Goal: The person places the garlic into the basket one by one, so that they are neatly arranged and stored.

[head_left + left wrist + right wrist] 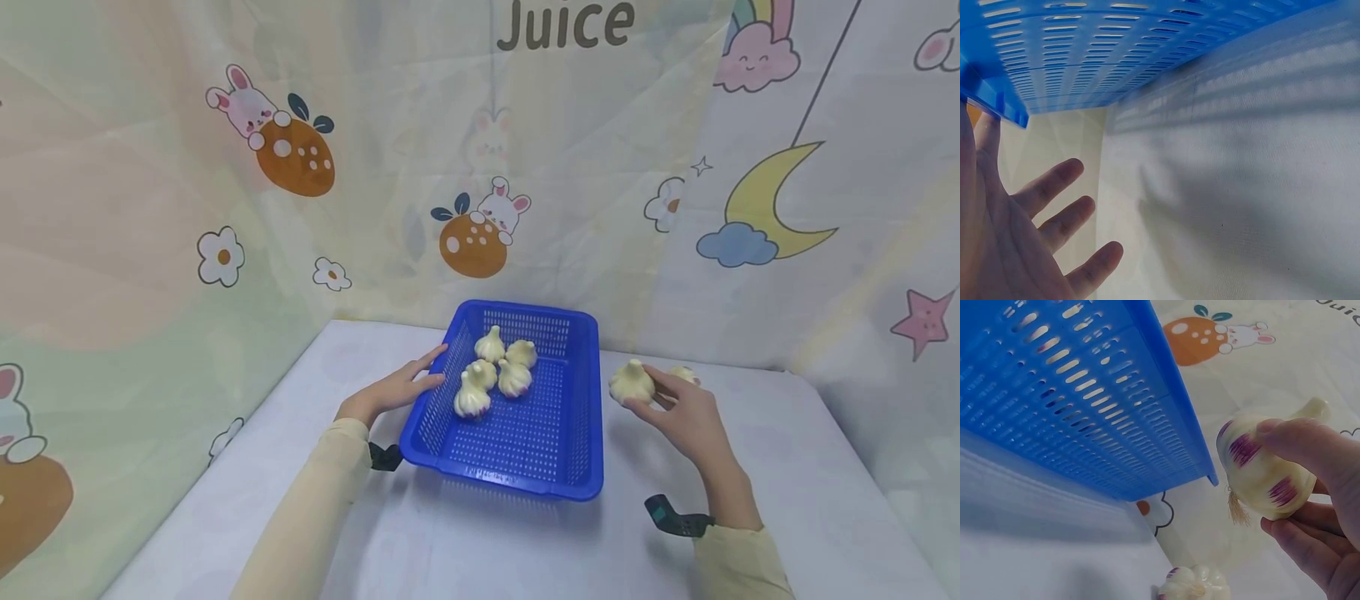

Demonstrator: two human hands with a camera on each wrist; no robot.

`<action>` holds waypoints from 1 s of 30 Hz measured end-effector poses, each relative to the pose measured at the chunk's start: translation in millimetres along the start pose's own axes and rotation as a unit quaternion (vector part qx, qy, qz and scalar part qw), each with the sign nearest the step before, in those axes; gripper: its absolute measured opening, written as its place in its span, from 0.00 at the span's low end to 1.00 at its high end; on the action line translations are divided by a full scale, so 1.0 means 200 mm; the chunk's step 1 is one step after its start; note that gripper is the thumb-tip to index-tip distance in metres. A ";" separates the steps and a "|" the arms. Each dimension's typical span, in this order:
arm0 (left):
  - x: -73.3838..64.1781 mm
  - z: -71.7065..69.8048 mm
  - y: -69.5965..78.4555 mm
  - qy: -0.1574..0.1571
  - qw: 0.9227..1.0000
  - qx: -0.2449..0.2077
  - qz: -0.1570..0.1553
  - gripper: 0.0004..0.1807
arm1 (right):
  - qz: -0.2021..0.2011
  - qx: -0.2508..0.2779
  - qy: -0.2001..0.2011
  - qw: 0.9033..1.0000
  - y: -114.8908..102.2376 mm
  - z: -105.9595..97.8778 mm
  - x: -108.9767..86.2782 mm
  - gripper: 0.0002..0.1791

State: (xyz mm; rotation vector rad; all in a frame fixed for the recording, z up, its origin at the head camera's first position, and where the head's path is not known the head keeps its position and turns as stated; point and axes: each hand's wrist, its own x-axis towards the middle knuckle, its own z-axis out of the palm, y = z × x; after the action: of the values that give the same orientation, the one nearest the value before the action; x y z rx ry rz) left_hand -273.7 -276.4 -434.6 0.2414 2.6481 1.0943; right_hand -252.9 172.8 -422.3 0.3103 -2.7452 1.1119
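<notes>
My right hand (pixel 686 417) pinches a garlic bulb (pixel 632 383) between thumb and fingers, just right of the blue basket (pixel 513 489). Purple streaks and a tuft of roots show on this bulb in the right wrist view. The left hand (pixel 393 392) has its fingers stretched out and touches the basket's left rim; the left wrist view shows the other fingers spread apart (pixel 1063 225) below the rim. Several garlic bulbs (pixel 514 378) lie inside the basket, toward its left side. One more bulb (pixel 1196 584) lies on the table beyond the right hand, partly hidden by it in the head view.
A white-covered table (pixel 480 550) carries the basket. Behind it and at both sides hangs a cloth (pixel 585 167) printed with rabbits, flowers and a moon. Dark wrist devices (pixel 678 517) sit on both forearms.
</notes>
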 end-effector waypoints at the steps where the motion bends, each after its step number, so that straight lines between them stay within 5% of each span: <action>1: 0.00 0.00 0.00 -0.001 1.000 0.000 -0.002 0.33 | -0.002 0.000 0.000 1.000 -0.01 0.00 0.00 0.44; 18: 0.00 -0.01 0.01 -0.009 1.000 -0.003 -0.008 0.34 | -0.065 0.003 0.016 0.998 -0.08 0.02 0.01 0.40; 30: 0.00 0.00 0.00 -0.002 1.000 0.002 -0.001 0.35 | -0.106 -0.021 -0.019 0.994 -0.19 0.01 0.09 0.38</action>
State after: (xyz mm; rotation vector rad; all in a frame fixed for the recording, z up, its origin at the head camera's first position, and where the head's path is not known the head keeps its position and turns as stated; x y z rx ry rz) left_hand -274.7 -277.0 -435.0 0.2410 2.6465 1.0862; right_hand -260.1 143.5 -394.6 0.6080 -2.6860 1.0019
